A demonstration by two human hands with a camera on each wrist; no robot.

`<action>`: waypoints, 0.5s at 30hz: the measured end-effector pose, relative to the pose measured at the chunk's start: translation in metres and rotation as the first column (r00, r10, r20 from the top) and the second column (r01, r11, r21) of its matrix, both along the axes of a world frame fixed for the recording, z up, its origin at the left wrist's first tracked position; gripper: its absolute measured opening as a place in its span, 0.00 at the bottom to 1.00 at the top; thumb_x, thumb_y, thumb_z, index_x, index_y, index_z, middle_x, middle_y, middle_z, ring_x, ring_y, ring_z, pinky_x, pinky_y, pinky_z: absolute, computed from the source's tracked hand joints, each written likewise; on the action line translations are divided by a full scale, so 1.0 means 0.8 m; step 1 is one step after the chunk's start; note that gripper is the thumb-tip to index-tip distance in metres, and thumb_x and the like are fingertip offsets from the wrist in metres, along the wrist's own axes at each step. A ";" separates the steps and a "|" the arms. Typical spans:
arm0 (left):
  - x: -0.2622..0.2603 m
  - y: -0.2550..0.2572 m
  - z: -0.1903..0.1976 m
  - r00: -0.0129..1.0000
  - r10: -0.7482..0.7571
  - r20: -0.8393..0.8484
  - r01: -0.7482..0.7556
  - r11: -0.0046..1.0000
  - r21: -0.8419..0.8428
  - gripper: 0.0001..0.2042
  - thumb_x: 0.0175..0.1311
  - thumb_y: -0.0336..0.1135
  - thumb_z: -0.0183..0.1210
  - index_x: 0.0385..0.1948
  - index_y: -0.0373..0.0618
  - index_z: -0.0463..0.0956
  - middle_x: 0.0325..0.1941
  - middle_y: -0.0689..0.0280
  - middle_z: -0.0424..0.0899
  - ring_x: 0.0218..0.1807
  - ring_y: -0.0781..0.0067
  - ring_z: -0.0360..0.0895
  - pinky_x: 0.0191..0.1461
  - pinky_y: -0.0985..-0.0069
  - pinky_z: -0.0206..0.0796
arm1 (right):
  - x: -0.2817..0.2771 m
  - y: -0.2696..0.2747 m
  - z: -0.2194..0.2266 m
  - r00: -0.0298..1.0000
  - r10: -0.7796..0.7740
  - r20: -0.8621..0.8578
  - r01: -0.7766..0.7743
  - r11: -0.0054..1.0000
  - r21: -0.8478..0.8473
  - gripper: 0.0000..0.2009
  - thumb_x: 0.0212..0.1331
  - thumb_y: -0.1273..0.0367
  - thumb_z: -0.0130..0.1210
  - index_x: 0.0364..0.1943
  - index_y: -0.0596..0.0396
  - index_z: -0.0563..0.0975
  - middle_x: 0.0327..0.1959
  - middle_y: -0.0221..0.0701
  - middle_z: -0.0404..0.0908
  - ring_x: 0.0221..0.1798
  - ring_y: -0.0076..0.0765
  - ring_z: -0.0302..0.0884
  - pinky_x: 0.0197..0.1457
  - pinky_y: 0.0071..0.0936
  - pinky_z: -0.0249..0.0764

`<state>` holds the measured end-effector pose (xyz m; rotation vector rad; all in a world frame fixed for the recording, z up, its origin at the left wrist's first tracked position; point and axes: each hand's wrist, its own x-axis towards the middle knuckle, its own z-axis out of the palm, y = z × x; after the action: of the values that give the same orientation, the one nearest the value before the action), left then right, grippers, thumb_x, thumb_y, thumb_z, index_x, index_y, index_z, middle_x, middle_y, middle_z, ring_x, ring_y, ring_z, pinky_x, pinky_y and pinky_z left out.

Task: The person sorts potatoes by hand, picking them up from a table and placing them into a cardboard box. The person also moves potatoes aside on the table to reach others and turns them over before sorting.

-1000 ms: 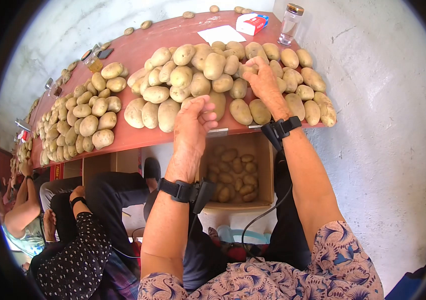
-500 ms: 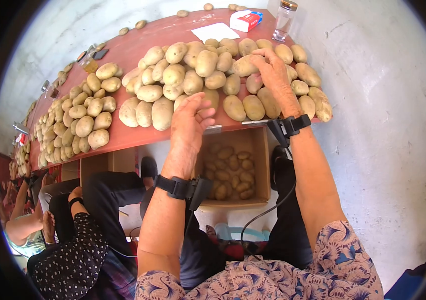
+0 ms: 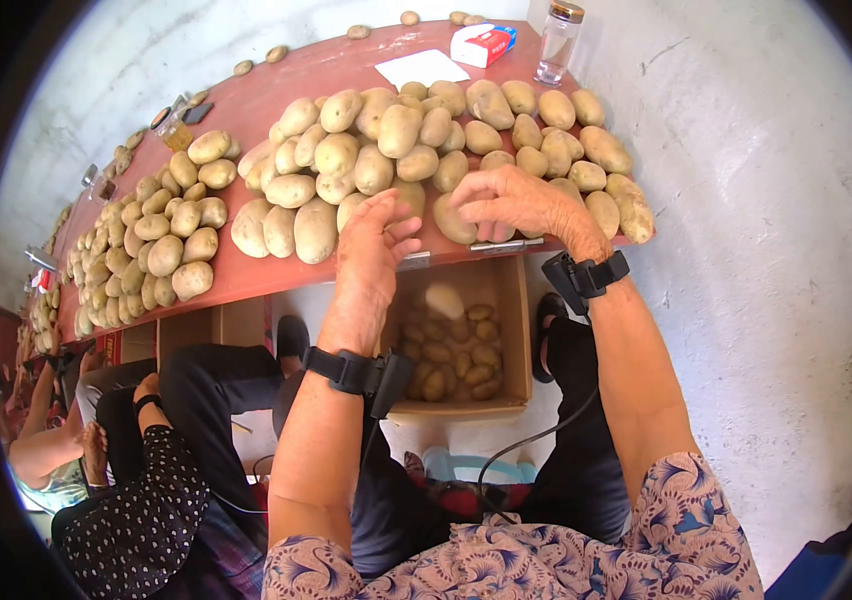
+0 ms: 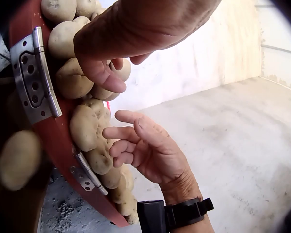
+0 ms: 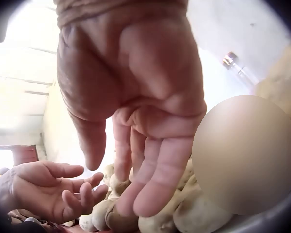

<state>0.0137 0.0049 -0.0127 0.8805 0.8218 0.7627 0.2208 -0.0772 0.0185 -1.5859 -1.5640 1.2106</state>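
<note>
A blurred potato [image 3: 444,300] is in mid-air below the table's front edge, over an open cardboard box [image 3: 516,325] with other potatoes inside. In the left wrist view the same potato [image 4: 19,160] shows beside the edge. My right hand [image 3: 524,202] hovers above the front edge, its fingers loosely bent and holding nothing. Just left of it, my left hand [image 3: 368,250] is raised palm inward at the front of a heap of potatoes [image 3: 336,153], fingers relaxed and nothing in them. The right wrist view shows both hands with bare palms.
Metal hinges [image 4: 36,73] sit along the edge of the red table [image 3: 296,75]. At the back stand a glass jar [image 3: 558,42], a tissue pack [image 3: 483,45] and white paper [image 3: 422,69]. Another potato heap [image 3: 161,225] and a seated person [image 3: 136,490] are on the left. A wall [image 3: 746,200] bounds the right.
My right hand gripped a potato from the heap, drew it back toward the front edge and let it go; the potato is now dropping over the box. My left hand stays nearly still.
</note>
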 end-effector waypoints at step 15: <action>0.006 -0.007 0.007 1.000 -0.019 0.007 0.019 0.999 -0.031 0.18 0.69 0.39 0.51 0.56 0.43 0.69 0.45 0.62 0.78 0.42 0.70 0.78 0.39 0.74 0.73 | -0.012 0.055 -0.018 0.858 -0.504 -0.095 0.484 0.733 0.479 0.21 0.55 0.64 0.58 0.55 0.51 0.73 0.43 0.41 0.78 0.45 0.41 0.76 0.50 0.38 0.72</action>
<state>0.0182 -0.0005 -0.0072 0.8568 0.8166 0.7343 0.2109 -0.0332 0.0038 -1.5383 -1.2145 0.4390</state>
